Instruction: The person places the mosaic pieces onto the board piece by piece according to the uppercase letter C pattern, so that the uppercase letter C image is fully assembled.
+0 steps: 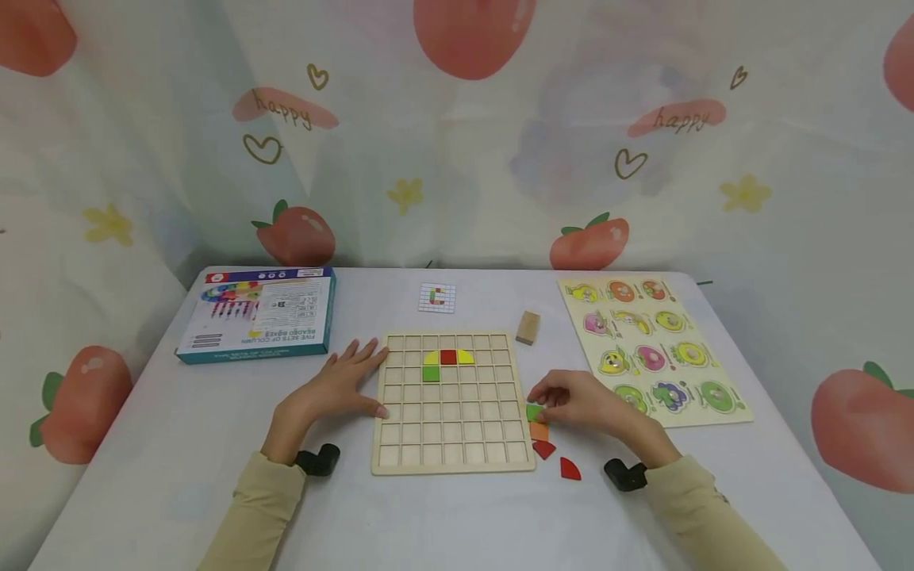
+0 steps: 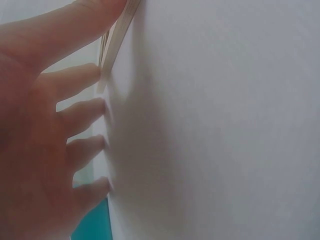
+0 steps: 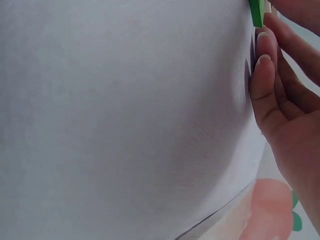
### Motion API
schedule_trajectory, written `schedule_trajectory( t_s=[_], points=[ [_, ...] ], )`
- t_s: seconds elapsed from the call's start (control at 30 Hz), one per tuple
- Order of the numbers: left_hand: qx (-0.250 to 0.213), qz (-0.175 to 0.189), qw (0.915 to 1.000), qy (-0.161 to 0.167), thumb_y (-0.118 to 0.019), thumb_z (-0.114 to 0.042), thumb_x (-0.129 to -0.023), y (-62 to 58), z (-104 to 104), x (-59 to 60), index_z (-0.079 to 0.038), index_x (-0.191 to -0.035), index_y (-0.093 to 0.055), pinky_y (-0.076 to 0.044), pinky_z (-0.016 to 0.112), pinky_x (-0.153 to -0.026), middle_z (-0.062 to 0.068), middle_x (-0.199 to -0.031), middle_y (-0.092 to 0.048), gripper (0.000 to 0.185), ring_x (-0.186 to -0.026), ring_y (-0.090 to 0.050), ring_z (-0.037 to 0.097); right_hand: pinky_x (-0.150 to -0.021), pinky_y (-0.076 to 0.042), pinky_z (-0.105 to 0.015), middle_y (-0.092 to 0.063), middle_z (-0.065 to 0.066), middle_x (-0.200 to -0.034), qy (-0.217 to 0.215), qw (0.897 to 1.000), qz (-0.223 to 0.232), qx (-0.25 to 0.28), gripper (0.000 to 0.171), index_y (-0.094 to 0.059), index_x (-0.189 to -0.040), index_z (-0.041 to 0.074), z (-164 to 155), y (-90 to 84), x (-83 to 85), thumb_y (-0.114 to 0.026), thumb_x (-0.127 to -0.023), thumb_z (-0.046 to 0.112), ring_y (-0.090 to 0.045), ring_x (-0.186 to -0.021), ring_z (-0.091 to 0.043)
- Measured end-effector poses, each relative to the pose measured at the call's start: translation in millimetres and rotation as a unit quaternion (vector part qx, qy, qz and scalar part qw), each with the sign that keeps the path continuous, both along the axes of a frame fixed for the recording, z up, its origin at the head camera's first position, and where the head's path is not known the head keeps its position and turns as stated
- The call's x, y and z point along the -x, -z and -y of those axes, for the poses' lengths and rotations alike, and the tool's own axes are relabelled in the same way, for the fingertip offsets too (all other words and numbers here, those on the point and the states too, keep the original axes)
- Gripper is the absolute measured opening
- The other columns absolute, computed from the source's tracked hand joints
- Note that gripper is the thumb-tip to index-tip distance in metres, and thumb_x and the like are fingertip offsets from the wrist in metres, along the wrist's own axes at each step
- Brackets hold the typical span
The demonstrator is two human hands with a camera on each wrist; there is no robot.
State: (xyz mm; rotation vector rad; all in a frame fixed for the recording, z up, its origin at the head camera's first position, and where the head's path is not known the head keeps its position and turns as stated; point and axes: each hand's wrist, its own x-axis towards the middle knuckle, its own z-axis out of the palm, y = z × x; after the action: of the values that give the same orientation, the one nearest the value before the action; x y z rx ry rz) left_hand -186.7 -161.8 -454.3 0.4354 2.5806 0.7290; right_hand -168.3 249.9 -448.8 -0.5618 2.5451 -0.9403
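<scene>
White cloth covers the table before a strawberry-print curtain; the left hand lies flat, fingers spread, against the wooden grid board, the right hand pinches a green square tile beside it

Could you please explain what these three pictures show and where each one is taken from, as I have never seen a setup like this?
There is no machine here: a person works with two bare hands. The wide picture comes from a camera worn on the head; the two close-ups come from small cameras strapped to each wrist.

On the white table lies a pale wooden grid board, with a red square, two yellow curved tiles and a green square already set near its top. The left hand rests flat on the board's left edge. The right hand pinches a green square tile in its fingers, just right of the board; orange and red loose tiles lie beside it.

Also there: a blue cardboard box, a small pattern card, a plain wooden block and a fruit peg puzzle.
</scene>
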Motion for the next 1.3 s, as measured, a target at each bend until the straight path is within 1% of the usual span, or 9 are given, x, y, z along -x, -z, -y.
schedule_trajectory(
  t_s=[0.13,0.23,0.5,0.63,0.8,1.0,1.17,1.3],
  points=[
    [-0.002,0.0,1.0,0.001,-0.087,-0.041,-0.081,0.9,1.2,0.1,-0.012,-0.163,-0.029,0.0,0.066,-0.126,0.016,-0.172,-0.013,0.105,-0.159,0.001,0.045,-0.074,-0.052,-0.02,-0.07,0.003,-0.095,-0.019,0.999,-0.022,0.013,0.024,-0.075,-0.108,0.01,-0.2,0.7,-1.5,-0.083,-0.087,0.016,-0.058,-0.083,-0.009],
    [-0.002,0.001,1.0,0.002,-0.087,-0.04,-0.081,1.6,0.8,0.0,-0.012,-0.163,-0.028,0.001,0.066,-0.126,0.016,-0.172,-0.013,0.105,-0.159,0.001,0.044,-0.073,-0.051,-0.02,-0.069,0.003,-0.093,-0.024,0.999,-0.035,0.015,0.025,-0.075,-0.108,0.009,-0.2,0.8,-2.2,-0.084,-0.086,0.015,-0.058,-0.082,-0.008],
    [0.002,-0.002,1.0,0.004,-0.087,-0.042,-0.08,0.9,-0.4,0.6,-0.012,-0.163,-0.03,-0.001,0.066,-0.126,0.016,-0.172,-0.014,0.105,-0.159,-0.001,0.045,-0.07,-0.051,-0.021,-0.066,0.003,-0.09,-0.015,0.999,-0.048,-0.009,0.025,-0.073,-0.107,0.009,1.3,-1.1,-1.0,-0.084,-0.086,0.018,-0.056,-0.079,-0.008],
    [0.005,0.0,1.0,0.004,-0.087,-0.041,-0.08,1.4,-0.1,1.2,-0.013,-0.163,-0.029,-0.001,0.065,-0.126,0.015,-0.172,-0.014,0.105,-0.159,0.0,0.044,-0.07,-0.051,-0.022,-0.064,0.003,-0.089,-0.007,0.999,-0.039,-0.017,0.025,-0.072,-0.105,0.009,2.2,-2.2,0.7,-0.085,-0.085,0.019,-0.056,-0.078,-0.009],
    [0.004,0.002,1.0,0.003,-0.087,-0.042,-0.08,2.5,0.4,0.8,-0.013,-0.163,-0.029,0.0,0.066,-0.126,0.015,-0.172,-0.014,0.105,-0.159,-0.001,0.044,-0.069,-0.051,-0.022,-0.063,0.004,-0.086,-0.009,0.999,-0.027,-0.015,0.022,-0.068,-0.1,0.011,3.5,-2.1,2.2,-0.084,-0.086,0.018,-0.056,-0.077,-0.011],
    [0.005,0.002,1.0,0.001,-0.087,-0.041,-0.081,3.1,-0.6,0.7,-0.013,-0.163,-0.029,-0.001,0.065,-0.126,0.014,-0.172,-0.014,0.104,-0.159,-0.001,0.044,-0.071,-0.052,-0.021,-0.065,0.005,-0.084,-0.006,1.0,-0.019,-0.003,0.013,-0.067,-0.098,0.012,3.1,-1.2,2.7,-0.078,-0.092,0.017,-0.059,-0.078,-0.01],
    [0.006,-0.004,1.0,0.0,-0.087,-0.042,-0.08,3.8,-0.3,1.2,-0.012,-0.163,-0.03,-0.001,0.066,-0.126,0.015,-0.172,-0.015,0.105,-0.159,-0.002,0.044,-0.073,-0.054,-0.022,-0.067,0.005,-0.086,-0.003,0.999,-0.029,0.019,0.008,-0.069,-0.099,0.011,1.9,-1.7,3.4,-0.075,-0.094,0.015,-0.061,-0.079,-0.009],
    [0.005,-0.005,1.0,-0.003,-0.087,-0.042,-0.08,3.8,0.1,1.6,-0.013,-0.163,-0.031,-0.001,0.066,-0.126,0.015,-0.172,-0.015,0.105,-0.159,-0.002,0.044,-0.076,-0.055,-0.022,-0.068,0.004,-0.088,0.002,0.999,-0.035,0.034,0.008,-0.07,-0.101,0.011,4.0,-4.3,5.3,-0.074,-0.095,0.015,-0.062,-0.081,-0.01]
  ],
)
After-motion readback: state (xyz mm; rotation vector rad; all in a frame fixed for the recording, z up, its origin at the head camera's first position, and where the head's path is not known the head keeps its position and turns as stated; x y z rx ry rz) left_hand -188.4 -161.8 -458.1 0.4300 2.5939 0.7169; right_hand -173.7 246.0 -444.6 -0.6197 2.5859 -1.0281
